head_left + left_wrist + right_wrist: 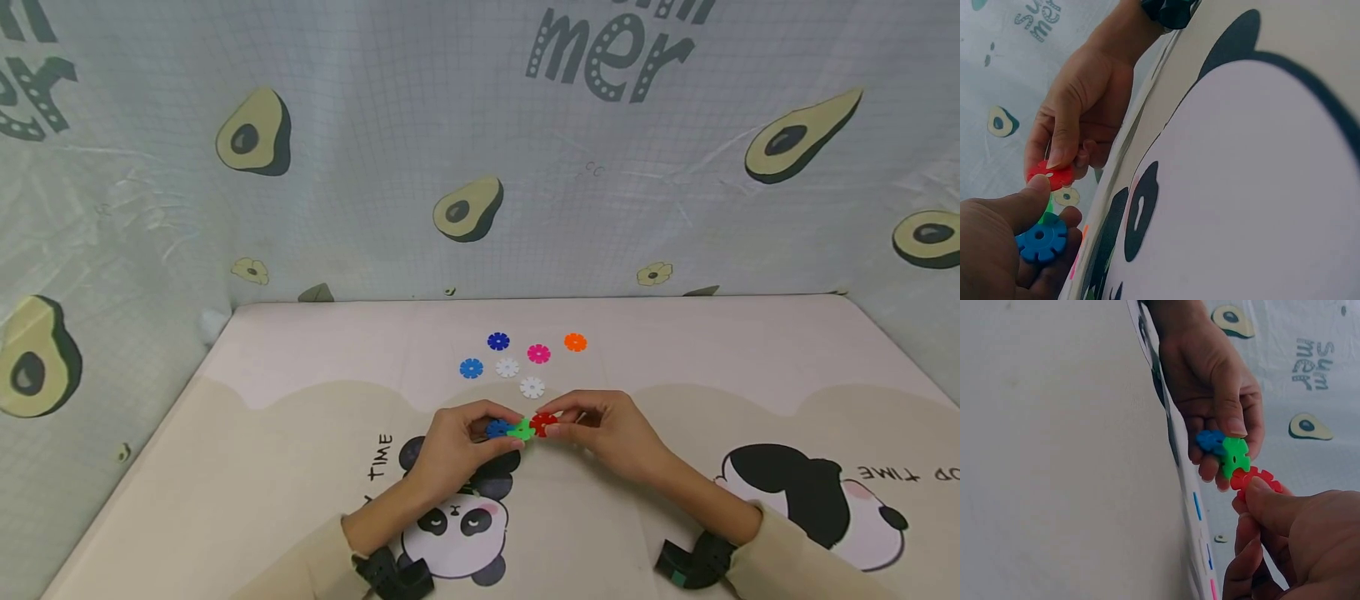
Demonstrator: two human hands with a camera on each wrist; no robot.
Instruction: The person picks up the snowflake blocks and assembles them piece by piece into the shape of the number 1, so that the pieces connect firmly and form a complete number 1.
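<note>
Above the table, my left hand grips a blue notched plastic disc and a green notched disc, which are joined at an angle. Its thumb lies against the green one in the right wrist view. My right hand pinches a red notched disc between thumb and fingers. The red disc's edge meets the green disc's edge; whether their slots are engaged I cannot tell. In the left wrist view the green disc is mostly hidden behind the left thumb and the other discs.
Beyond the hands several loose discs lie on the table: dark blue, light blue, pink, orange and white ones. A printed curtain hangs behind the table's far edge.
</note>
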